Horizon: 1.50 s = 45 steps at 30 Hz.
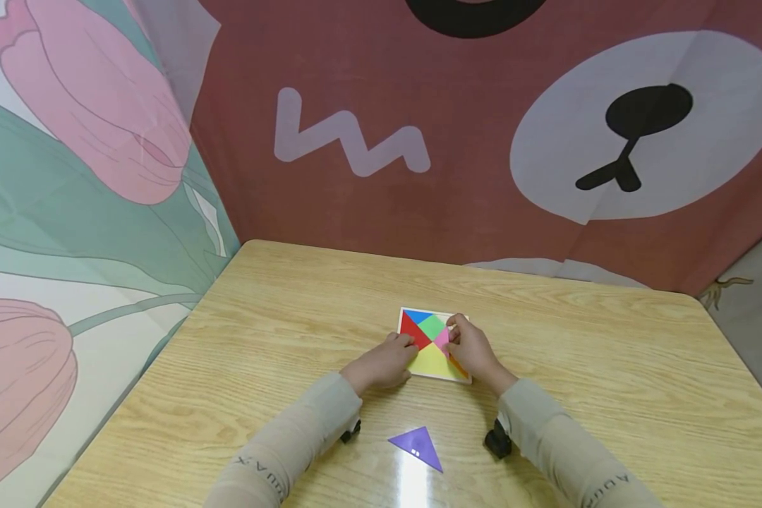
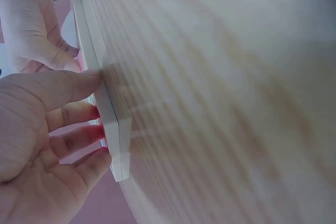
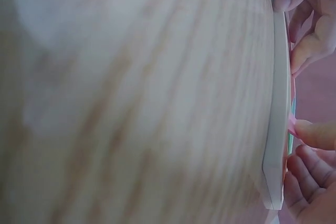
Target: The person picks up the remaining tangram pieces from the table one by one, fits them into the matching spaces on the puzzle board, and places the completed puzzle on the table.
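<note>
A square tangram board (image 1: 438,379) with a pale rim lies on the table, filled with coloured pieces. My left hand (image 1: 387,361) holds its left side, thumb along the edge and fingertips on the red triangle (image 1: 413,330). Over the right side, my right hand (image 1: 473,347) pinches the pink piece (image 1: 441,339), which sticks up slightly in the right wrist view. Green (image 1: 432,326), blue (image 1: 415,315), yellow (image 1: 430,361) and orange (image 1: 458,367) pieces lie in the board. The right fingers hide its upper right corner. Nearer me, a purple triangle (image 1: 419,446) lies loose.
The wood-grain table (image 1: 292,303) reaches back to a printed cloth (image 1: 368,212) with a bear face. A flower-printed cloth (image 1: 101,233) hangs along the left side. A light reflection falls on the table just below the purple triangle.
</note>
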Each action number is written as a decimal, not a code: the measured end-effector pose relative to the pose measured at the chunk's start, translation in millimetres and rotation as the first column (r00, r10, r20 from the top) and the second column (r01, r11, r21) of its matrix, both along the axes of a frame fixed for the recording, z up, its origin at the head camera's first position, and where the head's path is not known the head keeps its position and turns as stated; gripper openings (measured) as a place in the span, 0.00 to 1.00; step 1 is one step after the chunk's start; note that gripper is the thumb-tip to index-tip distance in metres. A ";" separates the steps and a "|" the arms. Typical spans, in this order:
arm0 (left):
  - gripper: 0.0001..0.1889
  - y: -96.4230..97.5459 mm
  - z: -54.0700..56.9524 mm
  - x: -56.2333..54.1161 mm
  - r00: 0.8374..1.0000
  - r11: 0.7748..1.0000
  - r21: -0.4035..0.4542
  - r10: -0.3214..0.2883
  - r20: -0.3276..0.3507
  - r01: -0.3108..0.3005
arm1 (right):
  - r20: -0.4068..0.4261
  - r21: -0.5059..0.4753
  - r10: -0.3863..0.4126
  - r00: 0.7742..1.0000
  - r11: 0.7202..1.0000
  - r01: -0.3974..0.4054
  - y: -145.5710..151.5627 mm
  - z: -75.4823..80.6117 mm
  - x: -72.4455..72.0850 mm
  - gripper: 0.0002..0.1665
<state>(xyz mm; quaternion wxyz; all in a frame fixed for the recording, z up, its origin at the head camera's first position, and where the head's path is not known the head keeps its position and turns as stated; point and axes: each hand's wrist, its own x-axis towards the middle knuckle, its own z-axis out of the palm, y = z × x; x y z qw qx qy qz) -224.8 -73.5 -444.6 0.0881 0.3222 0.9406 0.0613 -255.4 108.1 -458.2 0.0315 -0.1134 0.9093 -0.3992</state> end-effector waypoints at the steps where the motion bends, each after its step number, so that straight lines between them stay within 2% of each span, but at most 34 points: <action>1: 0.18 -0.1 0.2 0.2 1.000 1.000 0.000 0.000 0.000 0.000 | -0.006 0.010 0.005 1.000 1.000 -0.005 0.1 0.3 0.0 0.21; 8: 0.20 -0.5 0.5 -0.2 1.000 1.000 -0.003 0.004 0.017 -0.004 | -0.065 0.114 0.026 0.998 0.993 -0.018 0.3 3.6 -1.7 0.22; 15: 0.21 -0.7 3.2 0.0 1.000 1.000 -0.014 0.004 0.023 -0.003 | -0.115 0.159 0.019 0.993 0.987 0.000 2.0 1.8 -2.1 0.22; 25: 0.21 -1.0 2.6 0.4 1.000 1.000 -0.020 0.006 0.027 -0.005 | -0.051 0.171 0.016 0.999 0.985 -0.007 6.9 -2.8 -5.8 0.20; 28: 0.20 -0.7 2.4 0.3 1.000 1.000 -0.017 0.006 0.022 -0.006 | -0.077 0.164 0.035 0.996 0.986 -0.022 10.1 -7.2 -7.6 0.19; 33: 0.19 -0.3 2.7 0.5 1.000 1.000 -0.014 -0.001 0.009 0.001 | -0.064 0.183 0.036 0.997 0.983 -0.024 8.9 -3.2 -4.7 0.18; 35: 0.19 -0.5 2.3 0.2 1.000 1.000 -0.010 -0.004 0.004 0.004 | -0.033 0.202 0.025 0.999 0.979 -0.018 6.4 0.2 -3.6 0.19; 45: 0.17 -0.9 0.7 -0.3 1.000 1.000 0.003 -0.018 -0.014 0.018 | -0.029 0.265 0.040 0.999 0.964 -0.031 6.2 -1.0 -1.9 0.19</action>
